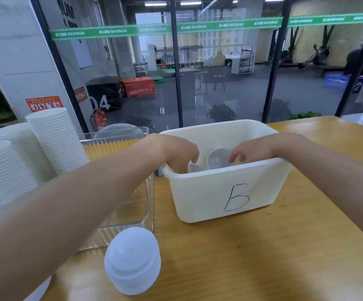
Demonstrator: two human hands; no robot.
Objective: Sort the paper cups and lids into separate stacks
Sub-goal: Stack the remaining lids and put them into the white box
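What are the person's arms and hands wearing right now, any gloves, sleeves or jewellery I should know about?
Nothing shows on either one. The left hand and the right hand are both bare, with no gloves, rings or tape visible. Both forearms are uncovered all the way to the frame edge, so no sleeve or cuff appears, and neither wrist carries a watch or band.

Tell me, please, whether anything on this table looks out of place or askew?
Nothing looks spilled or damaged. The tall paper cup stacks at the left lean noticeably, which may be lens distortion. Both the left hand and right hand reach into the white bin marked B.
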